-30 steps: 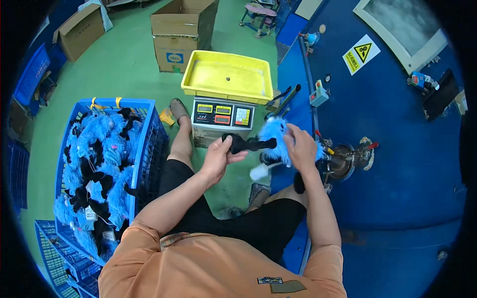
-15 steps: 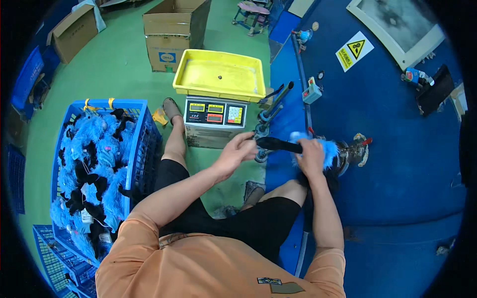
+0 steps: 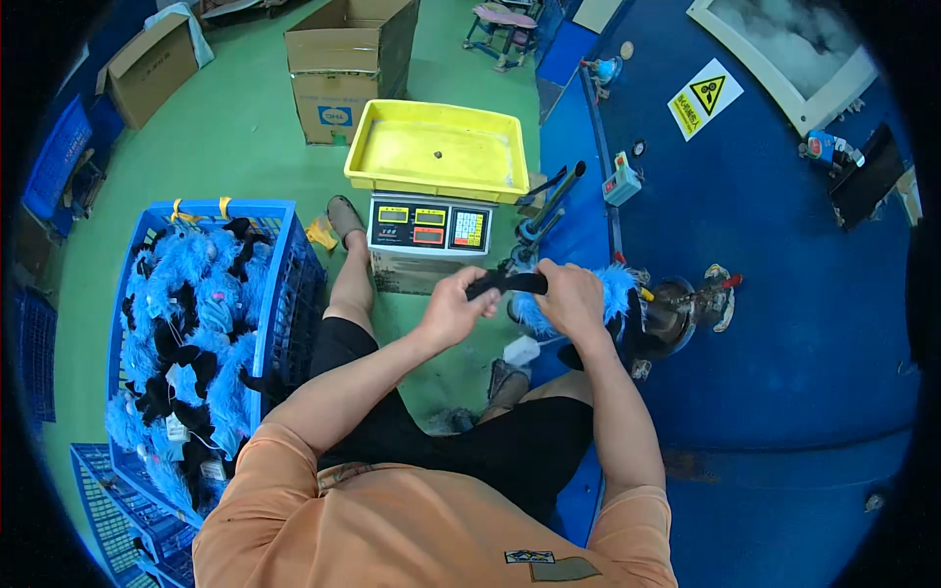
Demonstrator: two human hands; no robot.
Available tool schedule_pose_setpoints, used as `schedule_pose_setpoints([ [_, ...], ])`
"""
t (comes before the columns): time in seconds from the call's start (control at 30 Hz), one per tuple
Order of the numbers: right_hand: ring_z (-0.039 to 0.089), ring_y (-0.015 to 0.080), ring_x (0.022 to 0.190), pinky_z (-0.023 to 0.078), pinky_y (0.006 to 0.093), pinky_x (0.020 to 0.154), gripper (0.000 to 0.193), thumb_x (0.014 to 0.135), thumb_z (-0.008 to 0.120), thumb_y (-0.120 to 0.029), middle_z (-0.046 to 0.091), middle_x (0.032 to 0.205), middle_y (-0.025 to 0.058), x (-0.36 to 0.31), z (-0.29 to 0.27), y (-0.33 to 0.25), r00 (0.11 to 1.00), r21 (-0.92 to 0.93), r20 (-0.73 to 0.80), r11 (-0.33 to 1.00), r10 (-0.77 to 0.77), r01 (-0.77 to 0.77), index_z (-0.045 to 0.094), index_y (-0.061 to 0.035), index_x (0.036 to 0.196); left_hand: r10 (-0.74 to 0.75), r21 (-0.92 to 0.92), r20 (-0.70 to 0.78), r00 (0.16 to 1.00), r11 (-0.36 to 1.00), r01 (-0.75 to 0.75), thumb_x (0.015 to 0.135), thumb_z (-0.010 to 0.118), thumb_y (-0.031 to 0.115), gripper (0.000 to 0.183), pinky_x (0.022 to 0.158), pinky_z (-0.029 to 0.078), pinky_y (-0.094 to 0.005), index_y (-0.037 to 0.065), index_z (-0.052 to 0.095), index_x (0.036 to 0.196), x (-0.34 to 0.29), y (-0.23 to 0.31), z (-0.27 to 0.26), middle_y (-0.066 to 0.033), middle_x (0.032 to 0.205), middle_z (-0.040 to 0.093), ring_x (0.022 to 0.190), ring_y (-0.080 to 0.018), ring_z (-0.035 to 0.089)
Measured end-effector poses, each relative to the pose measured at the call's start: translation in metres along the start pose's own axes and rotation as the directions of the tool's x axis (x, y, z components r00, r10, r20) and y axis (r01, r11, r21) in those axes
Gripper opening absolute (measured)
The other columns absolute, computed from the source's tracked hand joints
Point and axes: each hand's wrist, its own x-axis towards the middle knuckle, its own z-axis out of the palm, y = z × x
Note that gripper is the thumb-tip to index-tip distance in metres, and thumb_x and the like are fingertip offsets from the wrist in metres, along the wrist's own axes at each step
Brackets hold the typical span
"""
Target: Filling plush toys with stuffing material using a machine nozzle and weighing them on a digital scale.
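A blue furry plush toy (image 3: 616, 288) with black limbs is in front of me, beside a metal nozzle (image 3: 670, 318) on the blue machine. Its long black limb (image 3: 510, 282) stretches between my two hands. My left hand (image 3: 453, 310) is closed around the limb's left end. The fingers of my right hand (image 3: 572, 300) grip the same limb nearer the body and cover part of the fur. Below the toy hangs a white tag (image 3: 521, 350). Whether the toy touches the nozzle, I cannot tell.
At my left stands a blue crate (image 3: 279, 284) filled with similar plush toys. Ahead, a yellow tray (image 3: 436, 181) rests on a weighing scale (image 3: 429, 223). Behind it is a cardboard box (image 3: 338, 93). The blue machine (image 3: 784, 372) fills the right side and carries a control box (image 3: 621, 181).
My right hand has moved left toward my left hand, bringing the toy's fur with it. My left hand has lowered slightly and closed on the black limb. The white tag has come into sight.
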Motion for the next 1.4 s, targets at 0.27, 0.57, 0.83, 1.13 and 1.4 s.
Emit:
schedule_pose_setpoints([
  [0.27, 0.063, 0.0282, 0.077, 0.049, 0.0396, 0.071, 0.013, 0.077, 0.071, -0.016, 0.068, 0.079, 0.0069, -0.01, 0.007, 0.027, 0.996, -0.06, -0.069, 0.997, -0.059, 0.055, 0.066, -0.0127, 0.088, -0.387, -0.498, 0.096, 0.917, 0.779, 0.381, 0.094, 0.059, -0.001, 0.015, 0.071, 0.058, -0.0242, -0.005, 0.058, 0.108, 0.004, 0.006, 0.003, -0.0115, 0.089, 0.066, 0.073, -0.0152, 0.067],
  [0.57, 0.063, 0.0276, 0.078, 0.049, 0.0401, 0.074, 0.016, 0.076, 0.073, -0.017, 0.069, 0.077, 0.0046, -0.016, 0.005, 0.035, 0.998, -0.056, -0.063, 0.998, -0.018, 0.014, 0.064, -0.0123, 0.088, -0.232, -0.421, 0.25, 0.94, 0.848, 0.321, 0.096, 0.06, 0.0, 0.02, 0.074, 0.06, -0.0255, -0.005, 0.055, 0.115, 0.018, -0.007, 0.02, -0.0136, 0.094, 0.068, 0.077, -0.0153, 0.068],
  [0.83, 0.063, 0.0257, 0.078, 0.049, 0.038, 0.073, 0.013, 0.078, 0.071, -0.015, 0.068, 0.08, 0.0041, -0.011, 0.004, 0.025, 1.0, -0.029, -0.018, 1.0, 0.003, -0.004, 0.066, -0.0121, 0.089, -0.222, -0.416, 0.044, 0.974, 0.883, 0.219, 0.095, 0.059, -0.001, 0.019, 0.069, 0.06, -0.0255, -0.005, 0.054, 0.113, 0.011, 0.009, 0.008, -0.0125, 0.089, 0.067, 0.073, -0.0161, 0.068],
  [1.13, 0.063, 0.0252, 0.077, 0.049, 0.0377, 0.073, 0.016, 0.076, 0.073, -0.014, 0.068, 0.08, 0.0034, -0.011, 0.005, 0.026, 1.0, -0.041, -0.019, 0.999, 0.007, -0.008, 0.066, -0.0126, 0.09, -0.305, -0.419, 0.116, 0.945, 0.848, 0.325, 0.095, 0.059, 0.001, 0.023, 0.066, 0.061, -0.0226, -0.004, 0.054, 0.118, 0.011, 0.011, 0.009, -0.0136, 0.091, 0.067, 0.076, -0.0177, 0.071],
  [1.4, 0.063, 0.0244, 0.077, 0.049, 0.037, 0.073, 0.019, 0.074, 0.076, -0.013, 0.068, 0.079, 0.0027, -0.011, 0.003, 0.024, 0.999, -0.042, -0.033, 0.999, -0.003, 0.001, 0.066, -0.0133, 0.091, -0.25, -0.37, 0.054, 0.967, 0.894, 0.252, 0.092, 0.061, 0.003, 0.021, 0.066, 0.06, -0.0236, -0.004, 0.059, 0.112, 0.023, 0.01, 0.004, -0.0132, 0.09, 0.068, 0.076, -0.017, 0.07],
])
